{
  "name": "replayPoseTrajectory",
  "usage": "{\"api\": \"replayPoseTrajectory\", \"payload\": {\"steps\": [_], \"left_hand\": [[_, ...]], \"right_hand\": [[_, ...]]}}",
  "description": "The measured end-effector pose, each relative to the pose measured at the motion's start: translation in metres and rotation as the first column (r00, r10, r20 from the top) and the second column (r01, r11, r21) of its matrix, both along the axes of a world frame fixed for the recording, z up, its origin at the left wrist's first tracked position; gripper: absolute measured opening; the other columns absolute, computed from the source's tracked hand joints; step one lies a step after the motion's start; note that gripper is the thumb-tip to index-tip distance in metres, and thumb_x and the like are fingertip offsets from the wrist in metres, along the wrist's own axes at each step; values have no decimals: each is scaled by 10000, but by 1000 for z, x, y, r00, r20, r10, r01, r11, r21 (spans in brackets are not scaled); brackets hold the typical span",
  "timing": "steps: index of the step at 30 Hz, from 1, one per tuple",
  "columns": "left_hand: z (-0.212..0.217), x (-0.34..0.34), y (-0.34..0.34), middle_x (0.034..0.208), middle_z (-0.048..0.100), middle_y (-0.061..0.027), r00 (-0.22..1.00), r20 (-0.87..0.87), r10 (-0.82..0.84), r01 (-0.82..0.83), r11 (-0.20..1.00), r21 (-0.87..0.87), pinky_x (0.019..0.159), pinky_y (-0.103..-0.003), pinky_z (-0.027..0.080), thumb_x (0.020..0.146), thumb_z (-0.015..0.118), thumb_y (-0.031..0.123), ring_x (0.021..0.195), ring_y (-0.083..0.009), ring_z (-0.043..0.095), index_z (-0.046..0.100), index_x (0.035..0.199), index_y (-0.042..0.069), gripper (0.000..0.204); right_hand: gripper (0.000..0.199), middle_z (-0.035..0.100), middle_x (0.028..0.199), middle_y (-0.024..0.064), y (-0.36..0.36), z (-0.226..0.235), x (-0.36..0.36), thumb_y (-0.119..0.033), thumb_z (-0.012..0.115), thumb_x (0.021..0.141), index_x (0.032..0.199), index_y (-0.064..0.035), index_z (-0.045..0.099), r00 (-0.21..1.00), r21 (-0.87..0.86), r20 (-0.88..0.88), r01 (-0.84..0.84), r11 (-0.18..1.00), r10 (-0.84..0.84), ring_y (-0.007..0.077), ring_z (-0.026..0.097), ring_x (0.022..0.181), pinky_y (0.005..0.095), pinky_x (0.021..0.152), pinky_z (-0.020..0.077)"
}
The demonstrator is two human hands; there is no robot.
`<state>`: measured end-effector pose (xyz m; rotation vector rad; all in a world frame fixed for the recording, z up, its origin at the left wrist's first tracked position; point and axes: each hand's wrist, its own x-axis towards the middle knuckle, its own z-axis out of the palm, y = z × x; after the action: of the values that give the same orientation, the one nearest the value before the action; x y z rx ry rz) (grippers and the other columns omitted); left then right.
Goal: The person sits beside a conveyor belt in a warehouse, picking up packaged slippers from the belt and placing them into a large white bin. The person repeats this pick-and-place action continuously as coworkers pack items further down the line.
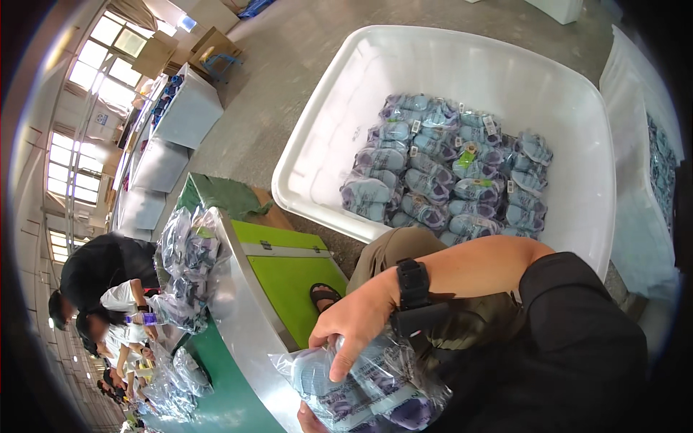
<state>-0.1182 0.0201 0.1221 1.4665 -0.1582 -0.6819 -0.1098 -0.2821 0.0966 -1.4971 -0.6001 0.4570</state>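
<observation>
A clear plastic bag with a pair of light blue and purple shoes is in front of me at the lower edge. My right hand grips it from above, thumb and fingers closed over the film. A black watch sits on that wrist. From the near left, the fingers of my left hand press against the bag's lower side; the rest of that hand is hidden. Ahead to the right stands a large white tub, where many similar bagged shoes lie in rows, some with tags.
On my left runs a metal-edged table with a green top, carrying more bagged shoes. Coworkers bend over its far part. A bright green panel is beside my foot. Another white tub stands at right.
</observation>
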Motion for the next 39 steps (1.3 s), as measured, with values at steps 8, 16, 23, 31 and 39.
{"api": "replayPoseTrajectory", "payload": {"steps": [8,16,23,31,39], "left_hand": [[6,19,-44,1567,401,-154,991,-126,-52,71,986,149,1195,-503,255,1050,395,506,1429,-321,384,356,1537,11,696],[-50,80,11,1299,646,-162,994,-91,52,-51,998,23,1021,-489,494,1068,443,414,1141,-314,637,464,1456,19,554],[-60,96,43,1231,617,-167,967,54,247,-253,936,245,875,-404,523,1064,458,381,1034,-248,615,493,1410,18,503],[-64,95,35,1138,643,-135,956,82,281,-293,905,308,757,-290,519,1067,486,311,909,-196,618,546,1340,-13,429],[-75,94,28,976,631,-85,891,126,436,-454,850,269,560,-195,452,1037,575,214,705,-123,585,591,1251,-21,318]], "right_hand": [[634,701,1125,192,-83,16,-62,-448,710,905,1231,88,619,863,64,13,503,862,-505,237,650,1025,349,908,505],[355,713,1116,86,-219,-45,-144,-229,683,970,1215,23,639,206,175,-523,976,133,-827,136,684,961,295,841,557],[392,696,1086,75,-276,-198,-189,-239,722,944,1214,31,633,-198,-167,-393,976,-142,-898,128,675,914,296,790,558],[413,686,1174,64,-268,-297,-196,-257,677,972,1285,4,609,-157,-174,-632,983,-58,-759,143,665,936,287,825,522],[409,677,1246,70,-263,-320,-215,-261,535,1039,1350,4,560,158,210,-820,977,-33,-550,169,674,1016,347,897,541]]}}
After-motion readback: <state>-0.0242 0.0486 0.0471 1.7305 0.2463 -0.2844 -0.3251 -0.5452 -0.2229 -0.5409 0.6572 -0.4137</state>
